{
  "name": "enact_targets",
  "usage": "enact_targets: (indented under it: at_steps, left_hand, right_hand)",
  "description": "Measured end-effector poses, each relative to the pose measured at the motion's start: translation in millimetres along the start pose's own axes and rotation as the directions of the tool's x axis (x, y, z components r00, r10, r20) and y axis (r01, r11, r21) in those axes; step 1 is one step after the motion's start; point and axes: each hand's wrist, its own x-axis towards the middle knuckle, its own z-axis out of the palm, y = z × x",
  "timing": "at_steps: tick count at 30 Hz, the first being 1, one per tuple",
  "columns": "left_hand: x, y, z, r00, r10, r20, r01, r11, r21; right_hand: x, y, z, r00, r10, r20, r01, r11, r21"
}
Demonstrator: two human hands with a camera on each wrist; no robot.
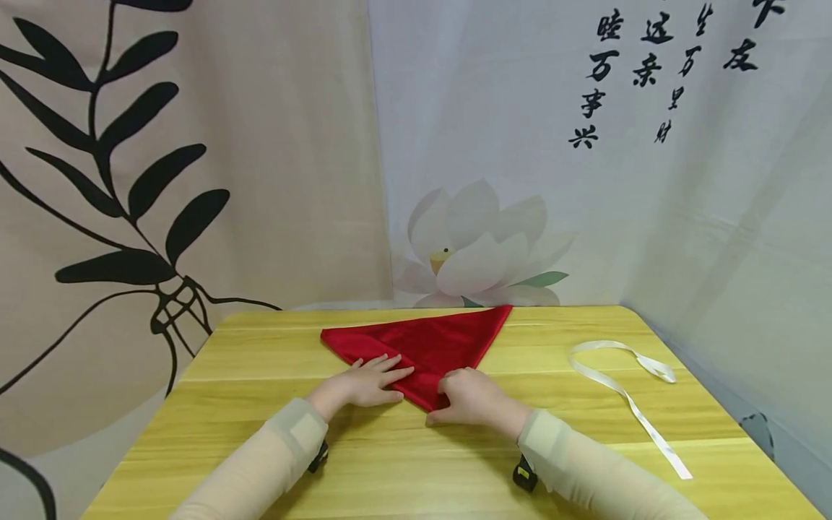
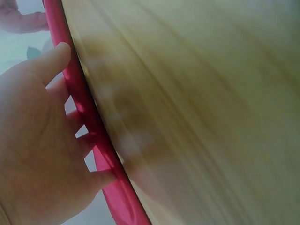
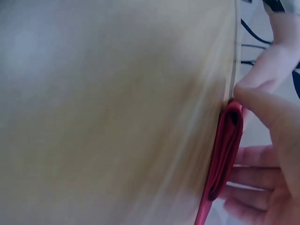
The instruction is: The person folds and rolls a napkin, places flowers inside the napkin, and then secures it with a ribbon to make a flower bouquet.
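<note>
A shiny red cloth [image 1: 435,347], folded to a rough triangle, lies on the wooden table. My left hand [image 1: 373,383] rests on its near left edge with fingers spread; in the left wrist view the thumb and fingertips of that hand [image 2: 37,126] touch the long folded edge [image 2: 86,108]. At the near corner my right hand [image 1: 474,396] grips the cloth with curled fingers. The right wrist view shows the flattened, layered end of the fold [image 3: 225,150], with the right hand's thumb [image 3: 255,101] at its top and the other fingers along its side.
A white ribbon [image 1: 611,383] lies in a loose curve on the right of the table [image 1: 416,477]. Behind the table hangs a pale curtain [image 1: 312,159] printed with black leaves, a lotus and characters. Dark cables [image 3: 255,33] show past the table edge in the right wrist view.
</note>
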Motion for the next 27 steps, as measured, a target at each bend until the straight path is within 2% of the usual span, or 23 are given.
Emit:
enact_targets:
  at_steps: [4,11,19,24,27]
  left_hand:
    - [0.2,1.0,-0.6,1.000,-0.004,-0.009,0.004,1.000,-0.001]
    - [1.6,2.6,-0.9,1.000,-0.006,-0.030,0.006,1.000,-0.005]
    - [5.5,3.1,0.8,0.999,-0.018,-0.046,0.018,1.000,0.003]
    - [5.9,3.7,2.1,0.999,-0.026,-0.045,0.028,0.999,0.024]
    - [5.5,4.3,1.4,0.998,-0.030,-0.048,0.032,0.999,0.036]
  right_hand:
    - [-0.9,-9.4,-2.6,1.000,0.005,0.028,-0.003,0.997,-0.076]
    - [-2.7,-17.0,1.7,0.999,-0.034,-0.034,0.027,0.984,-0.175]
    - [-4.5,-18.5,4.7,0.998,-0.036,-0.050,0.026,0.981,-0.191]
    - [-6.6,-16.7,7.2,0.994,-0.065,-0.090,0.045,0.977,-0.209]
    - [-7.5,-16.3,7.0,0.992,-0.059,-0.110,0.038,0.982,-0.187]
